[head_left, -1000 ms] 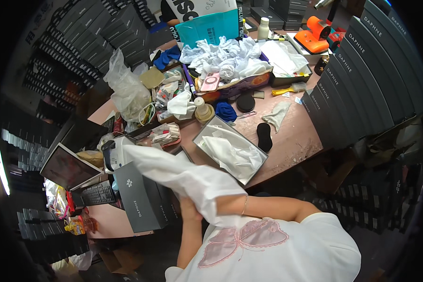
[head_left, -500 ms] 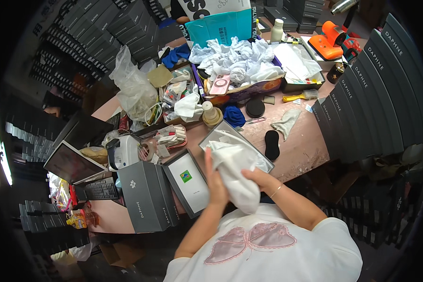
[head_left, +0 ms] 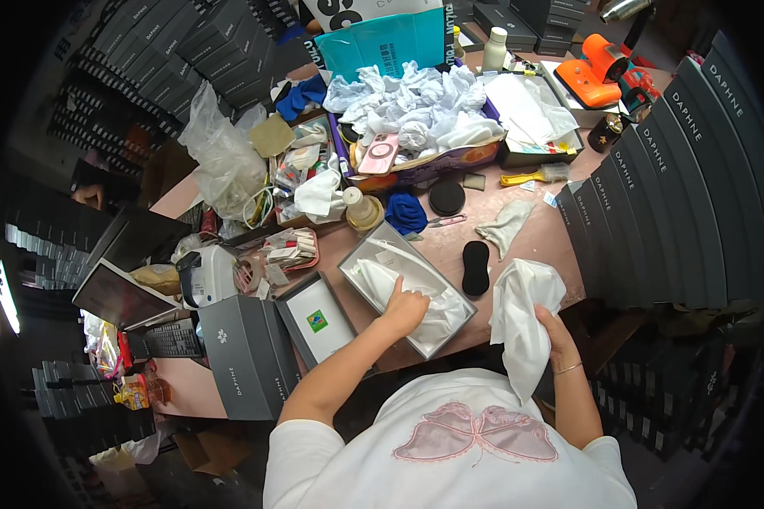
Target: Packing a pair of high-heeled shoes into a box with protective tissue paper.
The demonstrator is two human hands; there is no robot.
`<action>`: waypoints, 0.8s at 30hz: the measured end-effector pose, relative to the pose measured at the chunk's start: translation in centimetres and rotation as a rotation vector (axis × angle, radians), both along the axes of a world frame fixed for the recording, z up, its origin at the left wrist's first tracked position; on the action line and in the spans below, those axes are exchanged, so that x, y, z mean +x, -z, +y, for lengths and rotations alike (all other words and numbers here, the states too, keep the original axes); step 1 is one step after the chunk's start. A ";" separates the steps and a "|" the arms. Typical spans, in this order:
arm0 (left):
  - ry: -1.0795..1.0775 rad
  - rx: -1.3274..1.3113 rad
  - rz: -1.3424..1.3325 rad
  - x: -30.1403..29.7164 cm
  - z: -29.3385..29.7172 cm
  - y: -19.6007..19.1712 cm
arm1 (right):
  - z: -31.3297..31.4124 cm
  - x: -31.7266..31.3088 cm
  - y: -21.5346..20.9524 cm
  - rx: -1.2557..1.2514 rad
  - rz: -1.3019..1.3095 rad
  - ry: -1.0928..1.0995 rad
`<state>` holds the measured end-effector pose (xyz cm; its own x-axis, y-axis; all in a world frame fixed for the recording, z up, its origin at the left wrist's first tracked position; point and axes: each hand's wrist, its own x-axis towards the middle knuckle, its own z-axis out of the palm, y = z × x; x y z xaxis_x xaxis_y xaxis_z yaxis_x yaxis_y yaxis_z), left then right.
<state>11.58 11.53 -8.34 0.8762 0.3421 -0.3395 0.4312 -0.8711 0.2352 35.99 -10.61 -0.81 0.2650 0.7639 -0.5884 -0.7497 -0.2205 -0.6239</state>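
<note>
Both hands busy over a crowded brown worktop [head_left: 535, 242]. Left hand [head_left: 406, 310] pressed down, fingers curled, on white wrapping paper [head_left: 416, 293] lying inside an open grey box [head_left: 404, 288] near the worktop's front edge. Right hand [head_left: 553, 332] closed on a white cloth bag [head_left: 522, 318], held up just off the front edge, bag hanging loose below the grip. Between box and bag, flat on the worktop, a black oval pad [head_left: 475, 267]. Just left of the open box, touching it, a grey lid [head_left: 317, 320] with a small green sticker. Further left, a closed dark grey box [head_left: 244, 356] standing on its side, and a white label printer [head_left: 205, 276] beyond it. Behind the open box: blue cloth [head_left: 407, 212], small cream bottle [head_left: 361, 206], black round puck [head_left: 446, 197]. At the back, a tray heaped with crumpled white paper [head_left: 416, 114], a pink phone [head_left: 379, 153] leaning against it. Far right, stacked dark grey boxes [head_left: 662, 195] in a row; orange tool [head_left: 599, 72] at top right.
</note>
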 end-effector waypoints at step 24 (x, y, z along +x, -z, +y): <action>-0.361 -0.031 -0.223 -2.5 -0.9 0.9 | 23.1 -9.2 3.6 0.254 -1.160 -0.834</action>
